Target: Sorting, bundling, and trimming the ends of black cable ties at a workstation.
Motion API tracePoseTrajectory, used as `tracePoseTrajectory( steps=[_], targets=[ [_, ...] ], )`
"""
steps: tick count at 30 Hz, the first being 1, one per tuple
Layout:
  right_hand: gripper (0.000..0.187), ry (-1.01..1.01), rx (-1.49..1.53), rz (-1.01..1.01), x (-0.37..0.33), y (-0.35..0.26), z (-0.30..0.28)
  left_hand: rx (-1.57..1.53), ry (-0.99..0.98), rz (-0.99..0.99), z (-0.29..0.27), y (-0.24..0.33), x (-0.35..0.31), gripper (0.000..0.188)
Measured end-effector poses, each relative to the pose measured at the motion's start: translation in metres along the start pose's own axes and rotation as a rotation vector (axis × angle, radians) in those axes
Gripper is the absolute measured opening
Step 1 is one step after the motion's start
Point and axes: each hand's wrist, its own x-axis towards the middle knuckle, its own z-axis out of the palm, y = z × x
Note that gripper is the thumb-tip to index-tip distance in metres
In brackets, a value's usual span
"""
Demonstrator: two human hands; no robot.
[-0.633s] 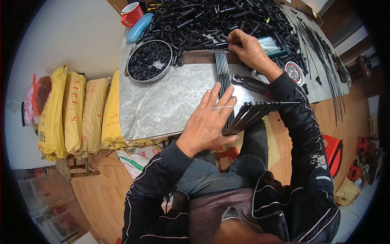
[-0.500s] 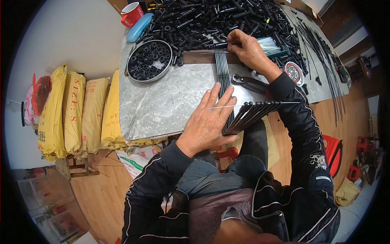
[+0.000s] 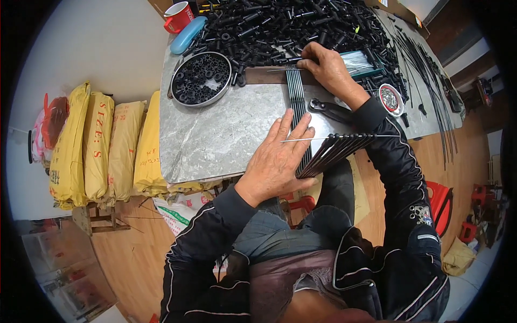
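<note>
A: Grip first, quick.

B: Left hand (image 3: 277, 159): palm down, fingers slightly spread, laid on a flat row of long slim dark metal rods (image 3: 296, 89). Right hand (image 3: 328, 70): thumb and fingertips together, looks clamped on thin straight silvery wires (image 3: 280, 69); tips partly hidden, so how many I can't tell.

A: Changed?

B: Next to nothing. Both hands have kept their pose this last half second; only the view slipped a touch. I'd judge the work sits at the same point: rods steadied, wires held.

A: Rods versus grip?

B: Under the left fingers, running away toward the right fingertips, wires lying across their far ends. Flat brown bar (image 3: 264, 75) just left of the pinch. Right of the left hand, a fan of black beaded-end rods (image 3: 339, 151); a long silvery wire (image 3: 389, 135) runs by the beads and across the left fingers.

A: Further out?

B: Dark-handled metal pliers (image 3: 329, 110) between the hands, right of the rods. Beyond the right hand, heaped black plastic tubes (image 3: 280, 32). Well left of it, a round pale bowl (image 3: 203, 103) of small black rings. Farther left, tall yellow sacks (image 3: 97, 145).
</note>
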Motion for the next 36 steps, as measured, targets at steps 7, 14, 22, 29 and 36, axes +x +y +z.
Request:
tracePoseTrajectory(
  steps=[7,14,22,29,36],
  targets=[
    [0.015,-0.009,0.049,-0.148,-0.004,0.007,-0.003,-0.010,0.012,0.006,0.001,-0.001,-0.001,0.088],
    [0.016,-0.050,0.215,-0.010,-0.002,0.006,-0.006,-0.004,0.021,0.003,0.002,0.000,-0.002,0.087],
    [0.017,-0.071,0.159,0.007,-0.002,0.003,-0.011,-0.010,0.001,0.000,0.000,0.000,-0.001,0.088],
    [0.018,-0.078,0.145,-0.011,0.003,0.002,-0.007,0.005,-0.009,0.008,0.000,-0.001,0.000,0.088],
    [0.020,-0.065,0.147,-0.086,0.005,-0.003,-0.001,0.008,-0.006,-0.001,0.001,-0.001,-0.002,0.088]
  ],
)
